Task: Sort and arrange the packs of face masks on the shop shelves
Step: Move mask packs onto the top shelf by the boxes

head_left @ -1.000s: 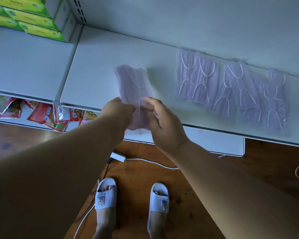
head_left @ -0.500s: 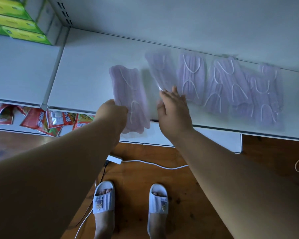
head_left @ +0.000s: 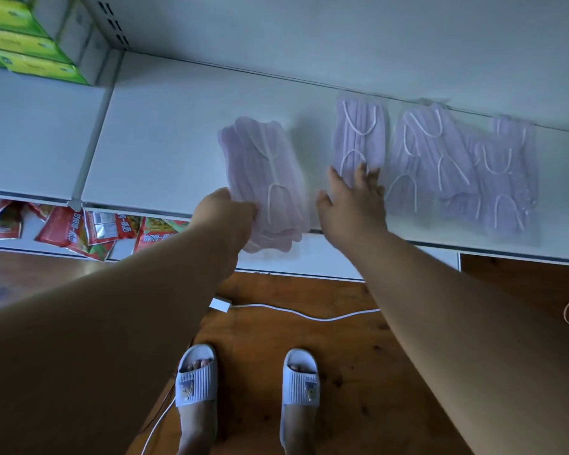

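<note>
Two bare arms reach out over the white shelf (head_left: 165,136), up from the bottom corners of the view toward twelve o'clock. The left hand (head_left: 225,213) curls its fingers round the near end of a bundle of pink masks (head_left: 263,178), gripping it at the shelf's front edge so the bundle's lower end hangs out past the lip. The right hand (head_left: 352,205) lies flat, fingers spread and straight, fingertips pressing the near end of a lilac mask pack (head_left: 358,136) that lies on the shelf just to the three o'clock side of the bundle.

The shelf carries the goods: beyond that pack, further toward three o'clock, more lilac packs (head_left: 463,165) lie overlapping one another in a loose row, white ear loops showing through. How many are in that heap, I cannot tell. Over at ten o'clock, stacked green boxes (head_left: 23,44) sit on the neighbouring shelf section. On the lower shelf at nine o'clock lie red snack packets (head_left: 79,229).

The held bundle runs long from about eleven o'clock to five o'clock, slightly tilted. The pressed pack lies nearly straight, twelve to six, its long axis running from the shelf's back wall toward the front.

Down below, two feet in white slippers (head_left: 196,379) stand on the wooden floor (head_left: 358,372), a white cable (head_left: 309,315) trailing across it.
</note>
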Action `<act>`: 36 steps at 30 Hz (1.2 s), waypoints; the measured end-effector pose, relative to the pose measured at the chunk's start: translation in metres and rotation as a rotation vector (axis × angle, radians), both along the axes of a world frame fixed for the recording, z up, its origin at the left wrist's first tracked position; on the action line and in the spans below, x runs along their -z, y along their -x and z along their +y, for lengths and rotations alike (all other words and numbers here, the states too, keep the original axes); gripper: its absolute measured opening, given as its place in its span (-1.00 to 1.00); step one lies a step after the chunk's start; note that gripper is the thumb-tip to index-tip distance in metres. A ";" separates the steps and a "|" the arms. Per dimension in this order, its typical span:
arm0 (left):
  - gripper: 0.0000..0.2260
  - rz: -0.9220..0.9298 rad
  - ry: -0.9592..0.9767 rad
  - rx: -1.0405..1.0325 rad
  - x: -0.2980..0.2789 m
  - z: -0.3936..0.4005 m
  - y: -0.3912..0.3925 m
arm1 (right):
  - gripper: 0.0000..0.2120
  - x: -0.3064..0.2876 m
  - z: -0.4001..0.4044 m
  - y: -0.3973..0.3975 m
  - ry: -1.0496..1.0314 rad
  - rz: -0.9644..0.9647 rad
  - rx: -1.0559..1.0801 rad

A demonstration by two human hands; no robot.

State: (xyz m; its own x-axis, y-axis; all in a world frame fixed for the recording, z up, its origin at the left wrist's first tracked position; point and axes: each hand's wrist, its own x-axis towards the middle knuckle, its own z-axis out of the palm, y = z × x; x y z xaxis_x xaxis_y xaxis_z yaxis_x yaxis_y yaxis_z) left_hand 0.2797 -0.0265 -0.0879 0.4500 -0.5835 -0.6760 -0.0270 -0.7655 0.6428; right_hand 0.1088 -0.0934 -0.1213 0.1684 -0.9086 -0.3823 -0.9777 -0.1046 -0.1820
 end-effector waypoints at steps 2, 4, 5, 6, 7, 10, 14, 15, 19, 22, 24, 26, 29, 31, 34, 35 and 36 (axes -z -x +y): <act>-0.95 0.004 0.022 0.023 0.002 -0.001 0.003 | -0.44 0.005 -0.008 0.012 -0.076 0.092 -0.018; -0.94 0.020 0.029 0.020 0.003 -0.002 0.006 | -0.47 0.007 -0.006 0.015 -0.015 0.034 -0.012; -0.95 0.026 0.030 0.023 0.003 -0.003 0.008 | -0.50 0.006 -0.002 0.014 0.041 -0.061 0.018; -0.96 0.037 0.029 0.031 0.003 -0.003 0.010 | -0.54 0.004 0.005 0.013 0.104 -0.189 0.050; -0.98 0.038 0.030 0.032 0.001 -0.004 0.012 | -0.57 0.001 0.013 0.012 0.164 -0.319 0.065; -0.93 0.145 0.061 -0.025 -0.002 -0.007 0.022 | -0.61 -0.003 0.048 0.009 0.284 -0.554 -0.034; -0.80 0.216 0.054 -0.042 -0.003 -0.009 0.038 | -0.59 -0.007 0.078 0.009 0.176 -0.656 -0.157; -0.84 0.181 0.056 -0.023 -0.001 -0.008 0.041 | -0.60 -0.008 0.079 0.011 0.185 -0.676 -0.139; -0.93 0.093 0.080 0.025 -0.001 -0.003 0.049 | -0.66 -0.006 0.060 0.036 0.302 -0.575 0.013; -0.87 0.111 0.091 0.017 -0.005 -0.004 0.056 | -0.60 -0.013 0.043 0.052 0.158 -0.518 0.122; -0.88 0.155 0.097 0.040 -0.006 -0.003 0.061 | -0.55 -0.023 0.043 0.048 -0.016 -0.648 0.322; -0.82 0.210 0.079 0.066 -0.009 0.002 0.066 | -0.41 -0.030 0.047 0.038 -0.177 -0.806 0.603; -0.76 0.240 0.062 0.106 -0.013 0.012 0.073 | -0.47 -0.028 0.055 0.037 -0.187 -0.854 0.722; -0.77 0.259 0.093 0.089 -0.016 0.014 0.075 | -0.63 -0.030 0.053 0.042 -0.162 -0.890 0.749; -0.89 0.324 0.065 -0.019 -0.019 0.013 0.079 | -0.72 -0.032 0.049 0.052 -0.178 -1.021 0.854; -0.91 0.324 0.062 -0.044 -0.021 0.012 0.081 | -0.76 -0.034 0.050 0.056 -0.189 -1.060 0.879; -0.92 0.304 0.072 -0.044 -0.023 0.012 0.085 | -0.81 -0.034 0.051 0.060 -0.208 -1.096 0.902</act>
